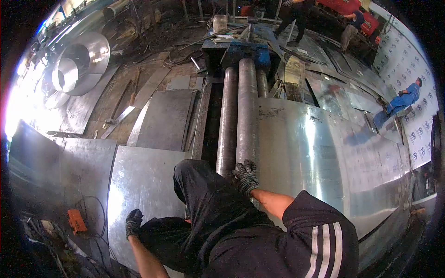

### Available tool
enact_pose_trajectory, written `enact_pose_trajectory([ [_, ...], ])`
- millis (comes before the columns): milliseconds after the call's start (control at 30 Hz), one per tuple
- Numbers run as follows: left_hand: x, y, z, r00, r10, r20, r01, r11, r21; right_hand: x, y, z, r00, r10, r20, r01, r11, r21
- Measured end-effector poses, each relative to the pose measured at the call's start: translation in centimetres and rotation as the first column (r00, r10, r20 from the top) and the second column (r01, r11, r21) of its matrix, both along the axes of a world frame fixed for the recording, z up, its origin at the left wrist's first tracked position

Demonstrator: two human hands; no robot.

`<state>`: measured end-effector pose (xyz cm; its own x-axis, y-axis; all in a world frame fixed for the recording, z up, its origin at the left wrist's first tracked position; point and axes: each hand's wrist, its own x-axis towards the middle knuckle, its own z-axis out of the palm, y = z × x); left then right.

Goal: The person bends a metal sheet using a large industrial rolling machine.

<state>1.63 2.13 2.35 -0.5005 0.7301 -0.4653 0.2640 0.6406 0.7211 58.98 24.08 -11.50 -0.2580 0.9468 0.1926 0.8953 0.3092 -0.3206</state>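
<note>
My right hand [245, 177], in a grey patterned work glove, lies on the near part of a long steel roller [247, 111] with its fingers spread. A second, darker roller [227, 120] runs alongside on the left. From the rollers' right side a large, shiny metal sheet [296, 139] extends and curves away. My left hand [134, 223], gloved too, is beside my bent knee above a flat metal sheet [146, 176]. Its fingers look curled in, with nothing visible in them. My legs hide the near ends of the rollers.
A blue machine housing [264, 55] holds the rollers' far ends. An orange control box [76, 221] with a cable is at lower left. Curled metal pieces [88, 58] stand at upper left. A person in blue [403, 101] sits at right; two others stand at the back.
</note>
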Motion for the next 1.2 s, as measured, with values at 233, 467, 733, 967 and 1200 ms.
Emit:
enact_pose_trajectory([
  [233, 0.1, -0.5, 0.1, 0.999, 0.013, -0.038, -0.012, 1.0, 0.007, -0.2, -0.1, 0.3, 0.999, 0.002, 0.052, 0.0, 0.999, -0.04],
  [467, 0.7, -0.4, 0.7, 0.998, 0.058, -0.016, -0.058, 0.998, -0.022, -0.4, -0.8, 5.4, 0.986, 0.111, 0.122, -0.096, 0.988, -0.122],
  [733, 0.5, -0.6, 0.7, 0.999, 0.032, 0.017, -0.033, 0.999, 0.024, -0.3, -0.7, 3.2, 0.991, 0.072, 0.109, -0.07, 0.997, -0.024],
  [967, 0.5, -0.2, 0.7, 0.998, 0.058, 0.005, -0.058, 0.998, -0.006, -0.4, -0.4, 3.3, 0.986, 0.099, 0.136, -0.09, 0.993, -0.07],
  [1200, 1.1, -0.2, 1.4, 0.993, 0.001, -0.116, -0.007, 0.999, -0.046, 0.0, -0.6, 1.9, 0.999, 0.033, 0.009, -0.032, 0.999, -0.03],
])
